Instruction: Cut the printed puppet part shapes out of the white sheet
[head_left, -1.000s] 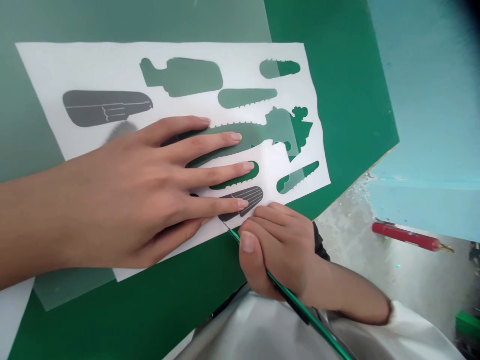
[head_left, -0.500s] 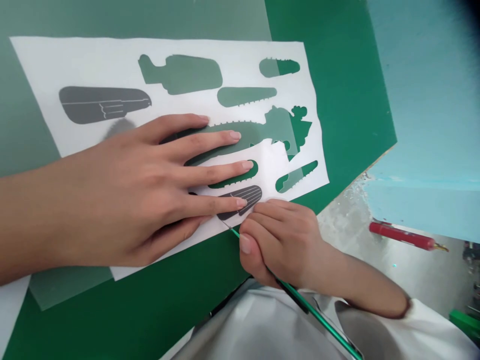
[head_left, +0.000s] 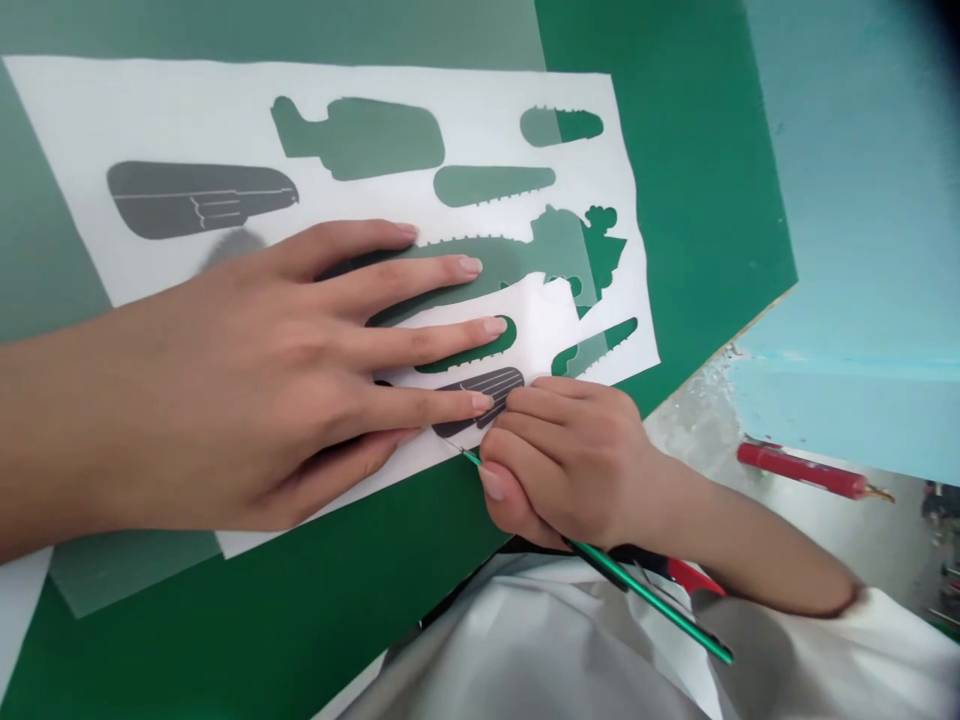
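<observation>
Green bench (head_left: 712,200) fills most of the head view, with a blue top (head_left: 847,200) off to the right. Grey floor (head_left: 694,425) shows past the bench's edge, and a red stick (head_left: 802,470) with a gold tip is near the blue top. On the bench is a see-through sheet (head_left: 450,30), and on top of that is white paper (head_left: 187,110) full of holes (head_left: 386,140). One big dark shape (head_left: 172,200) is near the left end of the paper. A small dark shape (head_left: 506,383) is by the near edge.

The left hand (head_left: 300,370) lies flat with its fingers spread, and the little finger goes across the small dark shape. The right hand (head_left: 570,460) is curled tight around what looks like a knife (head_left: 652,601), its thin tip at the small shape's near edge.

I think the step now is cutting around that small shape, which is still in the paper. The next move seems to need a firm left hand and a slow, careful pull along the line, with the tip kept off the fingers.
</observation>
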